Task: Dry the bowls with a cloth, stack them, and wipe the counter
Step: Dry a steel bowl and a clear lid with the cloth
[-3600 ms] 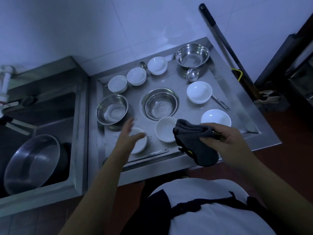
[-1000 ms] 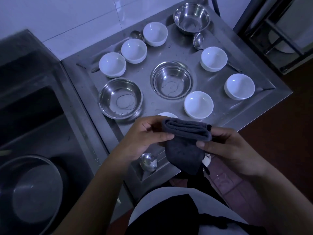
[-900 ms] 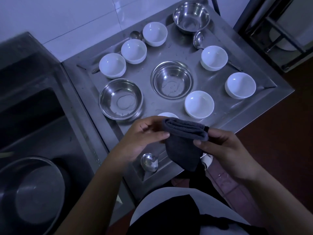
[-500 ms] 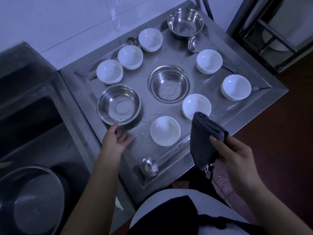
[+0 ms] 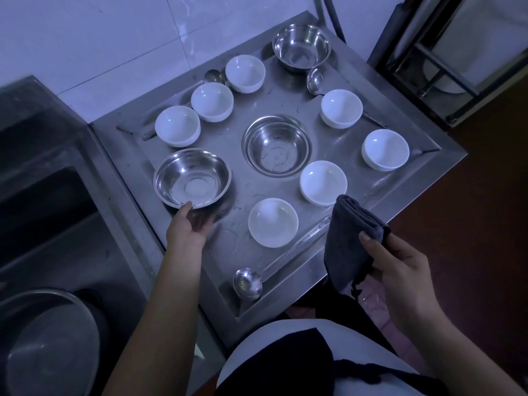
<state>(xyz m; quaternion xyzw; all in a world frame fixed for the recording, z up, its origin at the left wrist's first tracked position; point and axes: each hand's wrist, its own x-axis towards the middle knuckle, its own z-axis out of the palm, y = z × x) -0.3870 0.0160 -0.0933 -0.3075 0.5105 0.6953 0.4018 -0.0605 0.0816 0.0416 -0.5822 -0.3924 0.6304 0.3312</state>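
A wet steel counter [image 5: 371, 192] carries several white bowls, the nearest [image 5: 273, 222] in front and another [image 5: 323, 182] right of it. Three steel bowls stand there too: left [image 5: 192, 178], middle [image 5: 277, 145] and far back [image 5: 301, 47]. My left hand [image 5: 188, 227] is at the left steel bowl's near rim, thumb on the rim and fingers under its edge. My right hand [image 5: 397, 267] holds a folded dark grey cloth [image 5: 347, 241] over the counter's front right edge, beside the near white bowls.
A ladle [image 5: 248, 282] lies on the front ledge and two more spoons [image 5: 314, 80] lie near the back bowls. A deep sink [image 5: 43, 195] is on the left, with a large steel basin [image 5: 48, 344] below it. A dark metal rack [image 5: 445, 67] stands at the right.
My left hand let go of the cloth, swung left and moved up to the left steel bowl's rim. My right hand keeps the cloth, now further right.
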